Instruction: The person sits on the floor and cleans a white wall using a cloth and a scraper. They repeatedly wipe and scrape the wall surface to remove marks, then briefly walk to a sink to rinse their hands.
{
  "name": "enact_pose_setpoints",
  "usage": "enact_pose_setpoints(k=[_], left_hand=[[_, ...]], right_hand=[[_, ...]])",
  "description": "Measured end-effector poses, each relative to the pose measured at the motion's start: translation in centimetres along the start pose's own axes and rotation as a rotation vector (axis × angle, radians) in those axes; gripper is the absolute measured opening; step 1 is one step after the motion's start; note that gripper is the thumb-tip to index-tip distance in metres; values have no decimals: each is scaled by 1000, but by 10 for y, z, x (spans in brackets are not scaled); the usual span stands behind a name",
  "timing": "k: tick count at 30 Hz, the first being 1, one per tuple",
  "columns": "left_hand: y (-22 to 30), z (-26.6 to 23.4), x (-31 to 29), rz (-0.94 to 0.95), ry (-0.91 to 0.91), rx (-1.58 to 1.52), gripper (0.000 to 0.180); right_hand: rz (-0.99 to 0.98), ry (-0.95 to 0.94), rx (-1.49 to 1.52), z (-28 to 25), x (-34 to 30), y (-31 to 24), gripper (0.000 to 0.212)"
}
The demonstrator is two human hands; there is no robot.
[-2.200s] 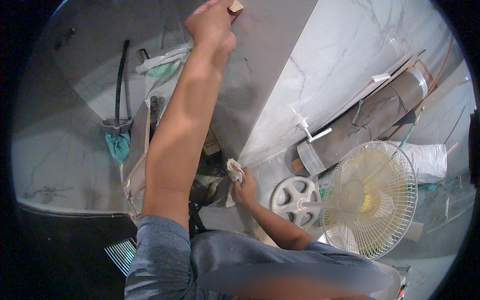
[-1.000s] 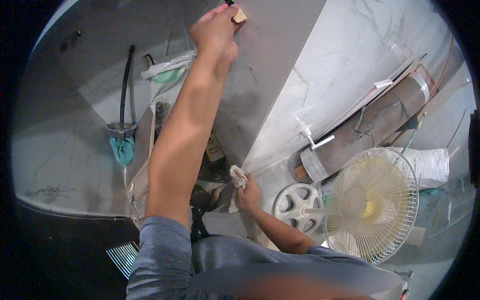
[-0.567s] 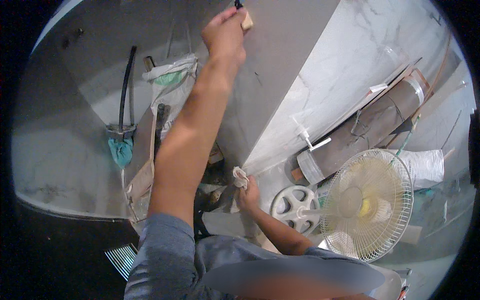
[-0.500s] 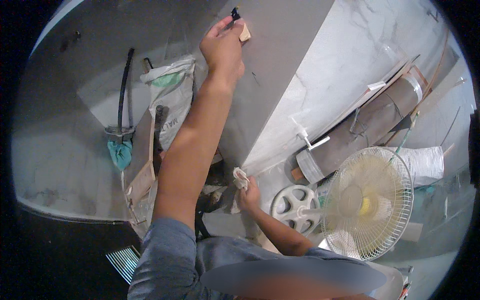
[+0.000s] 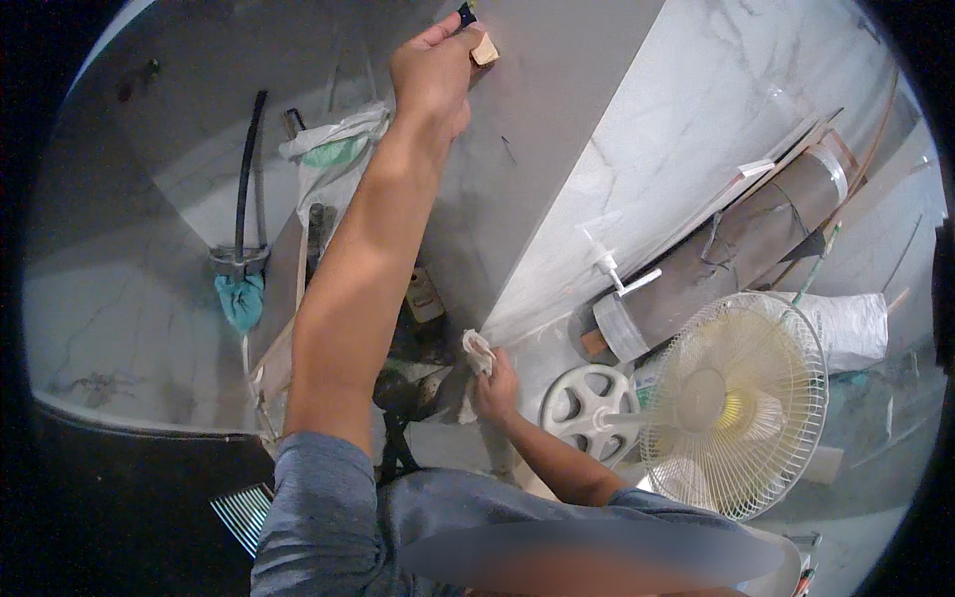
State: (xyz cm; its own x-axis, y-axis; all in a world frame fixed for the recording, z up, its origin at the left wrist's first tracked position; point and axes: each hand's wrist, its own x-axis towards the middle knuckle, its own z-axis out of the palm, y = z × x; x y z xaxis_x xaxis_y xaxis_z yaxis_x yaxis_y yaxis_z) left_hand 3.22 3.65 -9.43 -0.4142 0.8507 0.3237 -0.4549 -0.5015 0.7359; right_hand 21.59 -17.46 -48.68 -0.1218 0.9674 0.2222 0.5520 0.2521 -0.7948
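Note:
My left arm reaches far up the frame, and my left hand is closed around a small pale block. A dark piece sticks out past my fingertips on the block's other side. The block is against or very near a smooth grey wall surface; whether it touches cannot be told. Lower down, my right hand grips a crumpled whitish cloth near the bottom of the wall's corner edge.
To the right stand a caged fan with a white wheel-shaped base and a brown roll. A white sack and a black rod with teal cloth are at left. Dark clutter lies below my left arm.
My left hand has moved slightly up and left with the block, and its forearm has shifted left. My right hand and the cloth stay nearly in place.

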Motion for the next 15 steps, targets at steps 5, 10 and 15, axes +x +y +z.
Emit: enact_pose_setpoints(k=[5, 10, 15], left_hand=[[-2, -3, 13, 37, -3, -10, 58], [12, 3, 15, -76, 14, 39, 31], [3, 2, 58, 75, -54, -17, 33]], right_hand=[[11, -44, 20, -1, 3, -3, 58], [44, -48, -20, -2, 4, -12, 57], [3, -56, -9, 2, 4, -11, 52]])
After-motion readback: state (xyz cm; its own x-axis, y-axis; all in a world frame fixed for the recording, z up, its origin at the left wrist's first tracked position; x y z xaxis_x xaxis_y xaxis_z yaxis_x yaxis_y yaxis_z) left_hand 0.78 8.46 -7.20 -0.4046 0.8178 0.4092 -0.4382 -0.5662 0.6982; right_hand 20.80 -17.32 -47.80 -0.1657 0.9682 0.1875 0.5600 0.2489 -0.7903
